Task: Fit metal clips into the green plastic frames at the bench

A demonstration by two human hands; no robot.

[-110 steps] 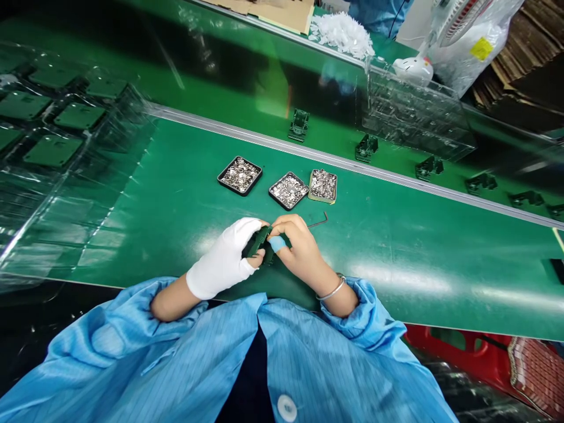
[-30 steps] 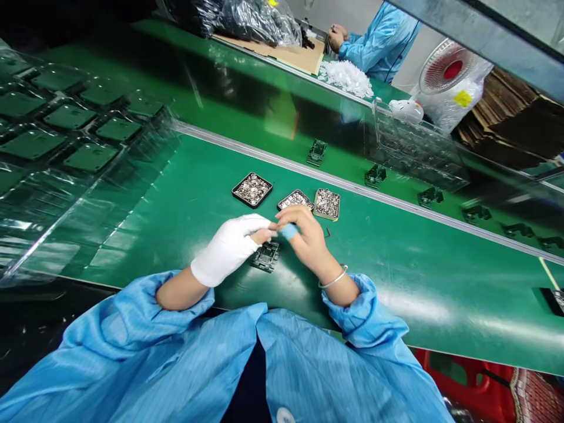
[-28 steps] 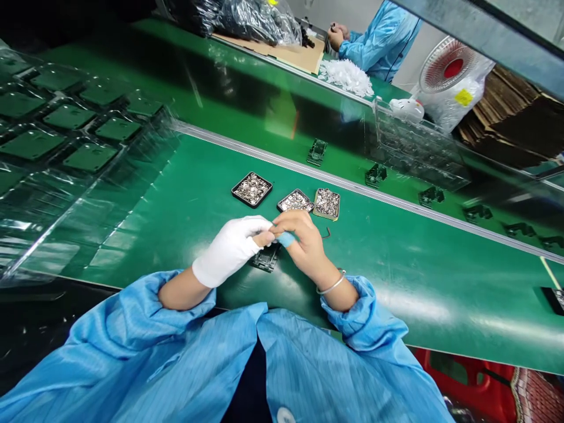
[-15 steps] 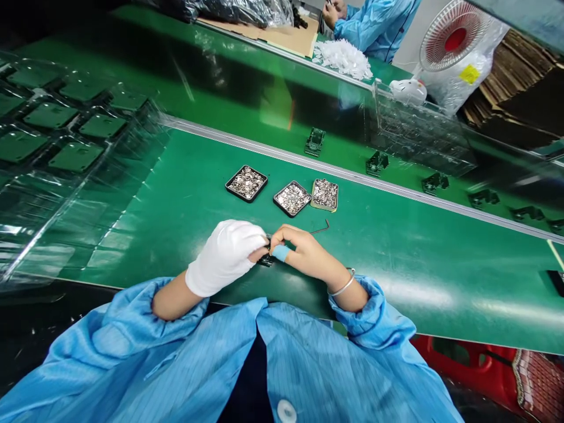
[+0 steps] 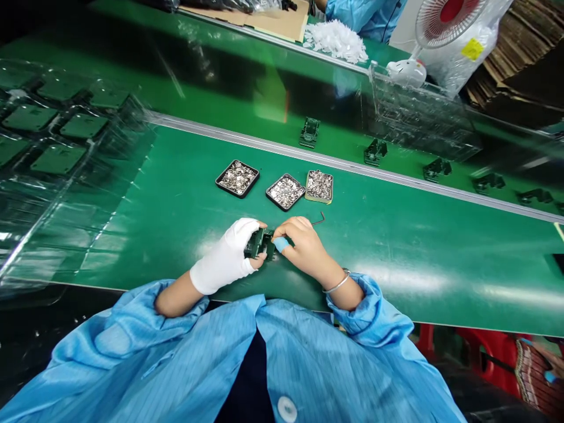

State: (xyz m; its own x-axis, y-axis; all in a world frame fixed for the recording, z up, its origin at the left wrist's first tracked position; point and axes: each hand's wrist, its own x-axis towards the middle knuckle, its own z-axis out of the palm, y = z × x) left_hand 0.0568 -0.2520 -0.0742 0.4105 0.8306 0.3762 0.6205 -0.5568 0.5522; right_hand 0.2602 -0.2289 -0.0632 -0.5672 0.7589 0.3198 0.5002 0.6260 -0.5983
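Observation:
My left hand [image 5: 227, 255], in a white glove with bare fingertips, grips a green circuit board [image 5: 254, 242] by its left side, thumb below and fingers above. The board is tilted, with dark parts on it, just over the green bench. My right hand [image 5: 304, 247], with blue tape on one finger, is closed in a pinch at the board's right edge; what lies between its fingertips is hidden. Beyond the hands lie a small L-shaped hex key [image 5: 319, 219] and three shallow trays of small shiny metal parts: a left tray [image 5: 238, 178], a middle tray [image 5: 285, 191] and a right tray [image 5: 319, 185].
Past a metal rail [image 5: 229, 136], several circuit boards [image 5: 309, 131] stand in a row. Clear plastic trays [image 5: 61, 158] holding green boards fill the left. Behind are white pieces [image 5: 335, 41], a fan [image 5: 447, 20] and a co-worker's sleeve [image 5: 365, 14]. Another person's hand [image 5: 549, 358] shows at far right.
My left hand has turned and opened out around the board, so more of the board shows. My right hand stays at its right side. The view has shifted slightly.

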